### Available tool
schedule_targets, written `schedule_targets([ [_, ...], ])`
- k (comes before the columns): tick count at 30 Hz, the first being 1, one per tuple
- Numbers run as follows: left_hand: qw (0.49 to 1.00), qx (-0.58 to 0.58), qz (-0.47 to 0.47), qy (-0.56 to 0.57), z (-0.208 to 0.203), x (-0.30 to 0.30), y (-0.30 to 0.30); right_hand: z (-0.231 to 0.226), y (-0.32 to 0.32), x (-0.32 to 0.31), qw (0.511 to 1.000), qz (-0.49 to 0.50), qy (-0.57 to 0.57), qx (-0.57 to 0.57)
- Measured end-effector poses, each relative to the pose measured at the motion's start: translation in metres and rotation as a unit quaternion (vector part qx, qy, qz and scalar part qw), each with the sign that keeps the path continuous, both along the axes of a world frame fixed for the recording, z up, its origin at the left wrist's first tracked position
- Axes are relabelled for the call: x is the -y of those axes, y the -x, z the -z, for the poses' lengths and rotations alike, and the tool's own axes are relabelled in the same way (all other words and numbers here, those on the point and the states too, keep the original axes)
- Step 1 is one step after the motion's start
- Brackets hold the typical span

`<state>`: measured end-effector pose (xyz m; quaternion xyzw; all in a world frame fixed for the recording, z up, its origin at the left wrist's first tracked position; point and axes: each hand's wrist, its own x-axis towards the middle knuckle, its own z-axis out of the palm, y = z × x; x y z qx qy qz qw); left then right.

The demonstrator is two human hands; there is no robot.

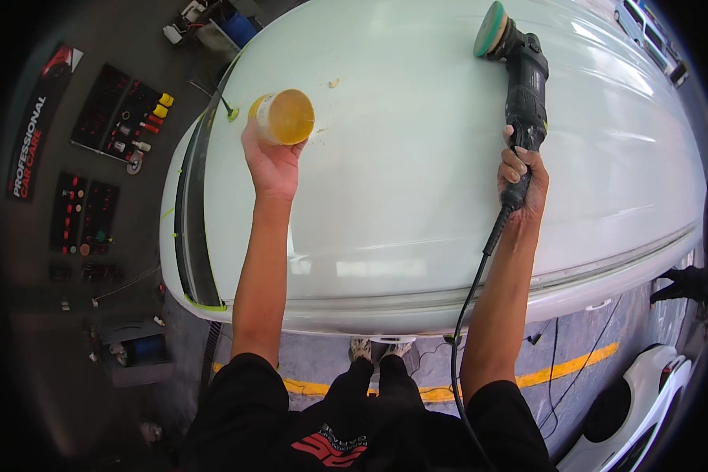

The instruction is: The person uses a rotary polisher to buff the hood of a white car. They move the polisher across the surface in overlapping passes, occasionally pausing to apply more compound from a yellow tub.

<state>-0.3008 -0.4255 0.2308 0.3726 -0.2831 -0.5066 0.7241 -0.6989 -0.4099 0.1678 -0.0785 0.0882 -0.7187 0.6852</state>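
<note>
Black shirt (401, 448) was closest, then left hand (272, 164) gripping a yellow tub (283, 116) and, well over to its right, right hand (522, 179) clutching a polisher (526, 90) pointing away, pad (489, 30) farthest, above white bodywork (393, 181).

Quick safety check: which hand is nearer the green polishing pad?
Right: the right hand holds the polisher on the near side of the green pad; the left hand, holding a yellowish tub, is farther off to the left.
</note>
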Motion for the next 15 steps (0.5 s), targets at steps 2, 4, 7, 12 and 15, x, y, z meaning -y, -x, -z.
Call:
schedule_targets([
  [2,0.952,0.278,-0.114,0.067,-0.006,0.006,0.023,-0.004,0.000,-0.001,1.000,-0.005,-0.003,0.006],
  [4,0.856,0.435,-0.222,0.171,-0.009,0.015,0.055,-0.007,-0.001,-0.002,1.000,-0.001,-0.010,0.002],
  [7,0.615,0.733,-0.214,0.195,0.046,0.051,0.073,-0.005,-0.006,-0.002,0.999,-0.018,-0.015,0.029],
  [12,0.694,0.658,-0.231,0.181,0.044,0.078,0.107,-0.013,-0.005,-0.003,0.999,0.014,-0.012,-0.028],
  [15,0.686,0.682,-0.203,0.152,0.048,0.098,0.110,-0.017,-0.006,-0.001,1.000,0.007,-0.003,0.000],
])
